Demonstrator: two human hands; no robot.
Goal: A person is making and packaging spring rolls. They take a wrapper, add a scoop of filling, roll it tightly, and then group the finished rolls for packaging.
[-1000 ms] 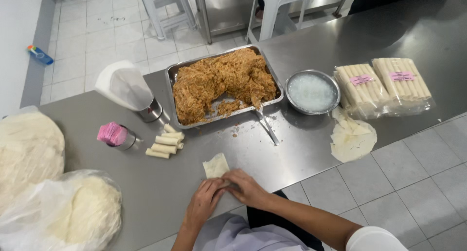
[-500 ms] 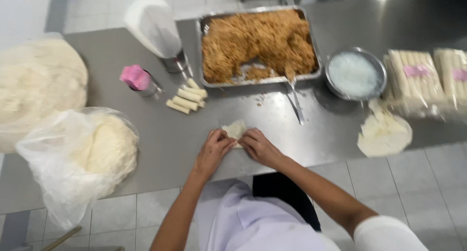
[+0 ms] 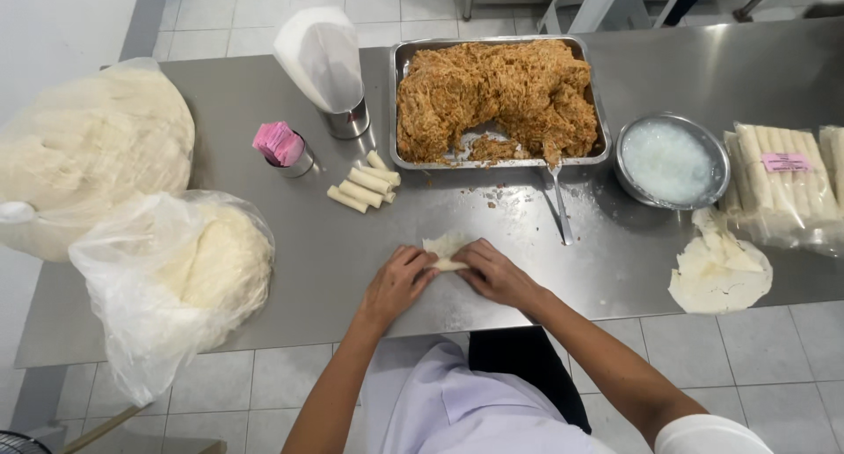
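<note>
Your left hand (image 3: pixel 397 281) and right hand (image 3: pixel 492 272) pinch the half-rolled wrapper (image 3: pixel 444 247) near the bench's (image 3: pixel 352 269) front edge, bare steel around.

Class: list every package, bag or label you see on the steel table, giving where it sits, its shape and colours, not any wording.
Clear wrapped pack: far right edge, flat, rows of pale rolls inside.
Pink label: on that pack, small rectangle.
Clear plastic bag: left front, crumpled, around a stack of pale round sheets.
Larger clear bag: far left, around a bigger pale stack.
Pink packet: in a small metal cup, left of centre.
</note>
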